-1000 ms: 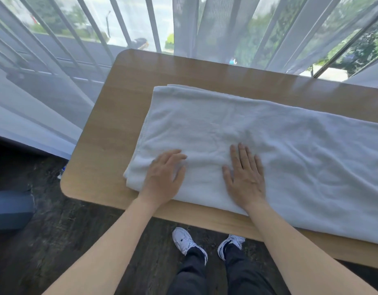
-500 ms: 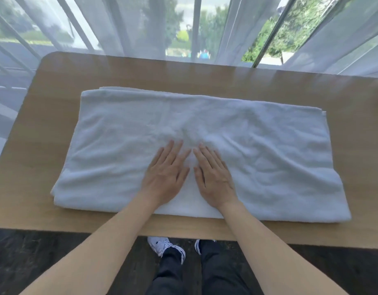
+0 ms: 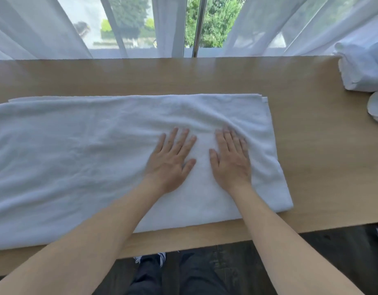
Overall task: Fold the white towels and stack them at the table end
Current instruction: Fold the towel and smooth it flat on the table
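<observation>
Slid rightward along the white towel [image 3: 98, 158] since half a second ago, both hands, from mid-cloth toward its right end; now slightly parted rather than almost touching at the fingertips. View swung right too, bringing a pile of white towels [image 3: 363, 67] into sight at the far right end of the tabletop [image 3: 311, 124].

Left hand [image 3: 170, 161] flat, palm down on the towel, fingers stretched and lightly fanned toward the window, thumb angled out to the right. Gripping nothing, simply pressed on the cloth. Slight blur along its left edge.

Right hand [image 3: 230, 160] likewise flat, palm down, fingers straight and close together, thumb pointing left toward the other hand. Nothing clutched. Placed near the towel's right end, with a soft ridge of wrinkles bunched just beyond and to the right of its fingertips.

Bare forearms reaching in from the lower edge, converging toward the towel, wrists roughly straight.

Towel folded lengthwise, more than one layer showing at its far right corner, spread across the tabletop and running out of view on the left; near edge close to the tabletop's front rim, right end well apart from the pile.

Behind the towel, sheer white curtains [image 3: 45, 26] over a window with green trees outside. Below the tabletop's front rim, dark trousers [image 3: 183, 273] over a dark floor.
</observation>
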`<act>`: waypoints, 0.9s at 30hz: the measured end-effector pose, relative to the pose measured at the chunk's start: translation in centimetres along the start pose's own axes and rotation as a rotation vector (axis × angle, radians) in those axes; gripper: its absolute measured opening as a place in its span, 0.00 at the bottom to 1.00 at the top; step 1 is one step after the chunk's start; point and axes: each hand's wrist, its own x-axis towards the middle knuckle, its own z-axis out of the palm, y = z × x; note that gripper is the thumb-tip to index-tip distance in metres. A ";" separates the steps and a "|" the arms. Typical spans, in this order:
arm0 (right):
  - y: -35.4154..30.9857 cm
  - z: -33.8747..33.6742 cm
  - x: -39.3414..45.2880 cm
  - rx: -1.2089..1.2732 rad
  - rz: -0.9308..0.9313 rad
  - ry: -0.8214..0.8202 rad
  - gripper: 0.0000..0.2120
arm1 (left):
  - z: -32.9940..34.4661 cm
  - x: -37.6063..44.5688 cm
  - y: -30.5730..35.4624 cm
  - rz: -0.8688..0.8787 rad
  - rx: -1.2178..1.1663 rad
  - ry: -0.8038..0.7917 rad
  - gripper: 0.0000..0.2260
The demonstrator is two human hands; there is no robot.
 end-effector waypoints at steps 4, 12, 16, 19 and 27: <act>3.8 -0.6 0.9 -0.071 0.102 -0.037 0.30 | -0.9 4.9 1.1 0.022 -0.001 -0.010 0.30; 6.9 -0.9 1.8 -0.012 0.268 -0.008 0.32 | -2.3 13.1 3.5 0.054 0.007 0.005 0.30; 7.1 -0.6 2.0 -0.013 0.306 0.033 0.31 | -2.4 16.5 4.4 0.051 0.013 0.030 0.31; 6.8 -0.2 1.9 -0.044 0.318 0.060 0.31 | -2.9 18.6 5.2 0.017 -0.073 0.059 0.32; 7.1 -0.8 1.6 -0.009 0.282 0.139 0.29 | -5.1 24.0 8.9 -0.087 -0.513 0.113 0.11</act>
